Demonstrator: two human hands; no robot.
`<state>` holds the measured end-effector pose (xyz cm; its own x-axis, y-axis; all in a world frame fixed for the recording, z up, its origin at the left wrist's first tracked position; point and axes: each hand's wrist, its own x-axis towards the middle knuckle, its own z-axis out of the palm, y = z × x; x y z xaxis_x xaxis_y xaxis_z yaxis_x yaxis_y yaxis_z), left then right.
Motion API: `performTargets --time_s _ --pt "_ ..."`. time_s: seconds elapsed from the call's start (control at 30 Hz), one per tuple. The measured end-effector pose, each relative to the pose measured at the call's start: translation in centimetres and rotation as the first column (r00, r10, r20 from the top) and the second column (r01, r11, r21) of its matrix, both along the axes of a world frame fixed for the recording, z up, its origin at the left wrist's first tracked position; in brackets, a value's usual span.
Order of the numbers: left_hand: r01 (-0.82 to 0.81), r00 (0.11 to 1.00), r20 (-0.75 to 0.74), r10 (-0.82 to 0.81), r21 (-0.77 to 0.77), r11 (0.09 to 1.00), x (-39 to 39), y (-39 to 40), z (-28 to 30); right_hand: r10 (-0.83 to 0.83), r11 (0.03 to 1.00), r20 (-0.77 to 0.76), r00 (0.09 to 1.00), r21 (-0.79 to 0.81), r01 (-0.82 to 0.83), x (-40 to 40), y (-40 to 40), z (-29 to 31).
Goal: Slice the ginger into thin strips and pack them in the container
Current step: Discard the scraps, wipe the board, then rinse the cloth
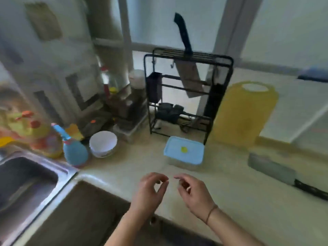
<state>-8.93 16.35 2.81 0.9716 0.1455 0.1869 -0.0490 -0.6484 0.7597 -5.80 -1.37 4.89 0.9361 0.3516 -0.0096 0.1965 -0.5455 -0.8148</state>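
Both hands hover above the table's [124,173] near edge, the left hand [150,190] and right hand [193,192] loosely curled, seemingly holding nothing through the blur. The lidded blue container [184,150] sits just beyond them, before the black knife rack [188,93].

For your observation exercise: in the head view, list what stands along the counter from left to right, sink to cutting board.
Steel sink → blue spray bottle → white round bowl → clear container with pale blue lid → yellow plastic cutting board.
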Motion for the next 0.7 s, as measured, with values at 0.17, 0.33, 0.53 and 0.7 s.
performTargets --time_s 0.17,0.33,0.53,0.7 --pt "0.313 0.949 -0.049 -0.312 0.012 0.95 5.6 -17.2 -1.1 -0.334 0.943 -0.064 0.941 -0.027 0.333 1.3 -19.1 -1.7" --pt "0.511 0.857 -0.144 -0.495 0.106 0.853 8.9 -29.7 -2.1 -0.53 0.82 -0.024 0.848 -0.27 0.505 4.0 -34.6 -4.2" --pt "0.559 0.817 -0.268 -0.511 0.15 0.815 10.9 -36.3 -2.2 -0.472 0.654 0.068 0.879 -0.641 0.401 10.4 -44.1 -7.0" --pt "0.584 0.81 -0.271 -0.519 0.296 0.756 12.0 -36.5 -2.6 -0.337 0.587 0.059 0.94 -0.767 0.259 13.1 -45.1 -8.8"
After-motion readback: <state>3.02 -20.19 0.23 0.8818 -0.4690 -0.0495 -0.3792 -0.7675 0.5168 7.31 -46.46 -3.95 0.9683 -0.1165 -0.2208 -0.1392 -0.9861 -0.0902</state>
